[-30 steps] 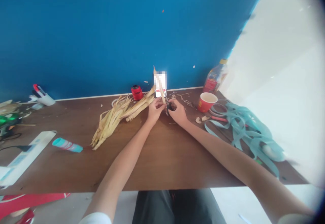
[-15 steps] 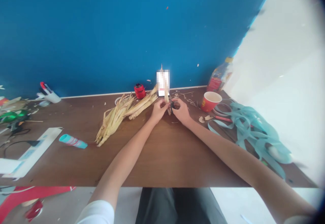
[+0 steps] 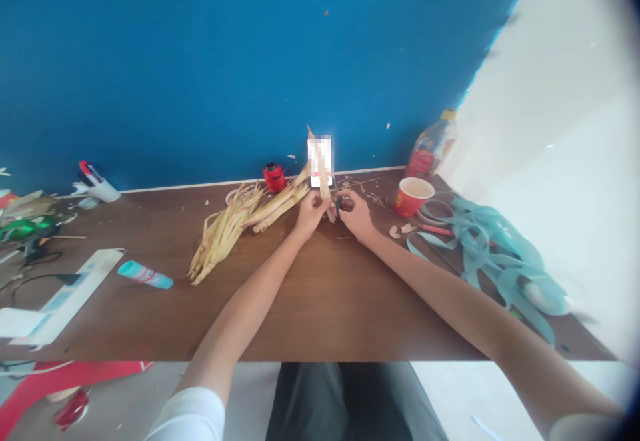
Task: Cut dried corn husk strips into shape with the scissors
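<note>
Pinching a pale dried-leaf strip (image 3: 325, 191) in my left fingers (image 3: 320, 206), closed tight at centre frame — its long axis stands nearly upright, frayed tip leaning upper left — while my right hand (image 3: 356, 216), just beside it, curls shut on small dark scissors (image 3: 338, 205).
</note>
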`<state>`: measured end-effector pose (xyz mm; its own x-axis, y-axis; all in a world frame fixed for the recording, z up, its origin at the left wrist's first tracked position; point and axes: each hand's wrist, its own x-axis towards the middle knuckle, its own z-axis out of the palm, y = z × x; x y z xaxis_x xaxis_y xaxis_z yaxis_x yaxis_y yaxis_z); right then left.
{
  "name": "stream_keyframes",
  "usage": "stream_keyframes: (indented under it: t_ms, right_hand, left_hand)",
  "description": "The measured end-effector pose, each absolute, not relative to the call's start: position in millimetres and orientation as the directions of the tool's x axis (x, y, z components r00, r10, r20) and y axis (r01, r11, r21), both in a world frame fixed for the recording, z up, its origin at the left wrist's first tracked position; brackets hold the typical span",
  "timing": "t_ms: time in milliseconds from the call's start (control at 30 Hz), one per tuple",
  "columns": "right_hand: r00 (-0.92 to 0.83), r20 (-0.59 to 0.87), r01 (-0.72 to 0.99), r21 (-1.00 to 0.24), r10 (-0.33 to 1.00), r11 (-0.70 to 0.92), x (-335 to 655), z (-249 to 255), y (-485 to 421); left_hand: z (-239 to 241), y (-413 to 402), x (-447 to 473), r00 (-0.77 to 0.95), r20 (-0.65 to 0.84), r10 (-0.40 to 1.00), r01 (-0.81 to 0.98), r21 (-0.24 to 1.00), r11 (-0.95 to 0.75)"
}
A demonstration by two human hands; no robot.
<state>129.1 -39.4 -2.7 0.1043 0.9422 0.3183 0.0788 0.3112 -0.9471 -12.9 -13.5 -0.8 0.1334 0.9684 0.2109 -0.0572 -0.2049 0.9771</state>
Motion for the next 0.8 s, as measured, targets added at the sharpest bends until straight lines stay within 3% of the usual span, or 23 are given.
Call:
stream_keyframes:
  t_ms: [400, 600, 800]
  right_hand:
    - [0.178, 0.308, 0.06, -0.951, 0.934, 0.302, 130.6, -5.5, -37.5]
    - [0.196, 0.297, 0.035, -0.954, 0.934, 0.296, 129.7, -4.5, -37.5]
    - [0.14, 0.277, 0.039, -0.961, 0.951, 0.274, 129.5, -1.9, -40.5]
  left_hand:
    - [-1.6, -12.3, -15.5, 0.227, 0.189, 0.955, -0.078, 0.981, -0.176]
    - [-1.0, -12.6, -13.8, 0.159, 0.206, 0.966, -0.045, 0.978, -0.202]
    - [-1.8, -9.4, -15.7, -0.034, 0.209, 0.977, -0.127, 0.969, -0.212]
